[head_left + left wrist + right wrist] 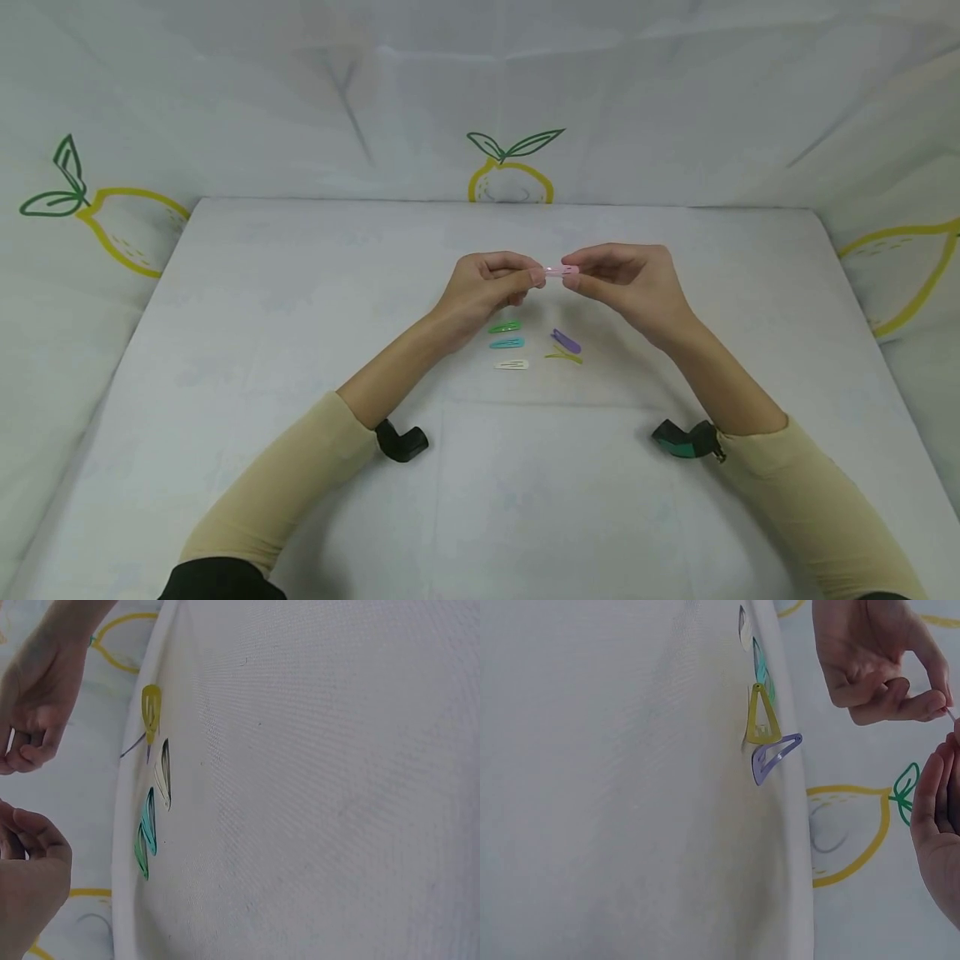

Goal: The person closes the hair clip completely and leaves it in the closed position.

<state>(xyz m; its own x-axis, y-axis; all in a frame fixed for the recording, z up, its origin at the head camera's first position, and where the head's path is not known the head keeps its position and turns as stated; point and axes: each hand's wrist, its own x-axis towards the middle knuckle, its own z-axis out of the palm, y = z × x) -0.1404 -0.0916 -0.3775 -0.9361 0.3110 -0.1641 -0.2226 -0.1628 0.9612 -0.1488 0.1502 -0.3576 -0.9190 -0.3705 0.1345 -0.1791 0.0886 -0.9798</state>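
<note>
A pink snap hair clip [561, 271] is held level above the table between both hands. My left hand [495, 287] pinches its left end with thumb and fingers, while my right hand [626, 283] pinches the right end. Below, on the table, lie a green hair clip [505, 327], a blue hair clip [507, 342] and a white hair clip [512, 364] in a column. To their right are a purple hair clip [567, 341] and a yellow hair clip [564, 357], both with their parts spread apart and close together. The left wrist view does not show the pink clip.
A white cloth covers the table [525, 500]. White fabric walls with lemon drawings [510, 182] stand around its back and sides. Dark wrist devices, a left one [402, 442] and a right one [686, 439], stick out inward from the cuffs.
</note>
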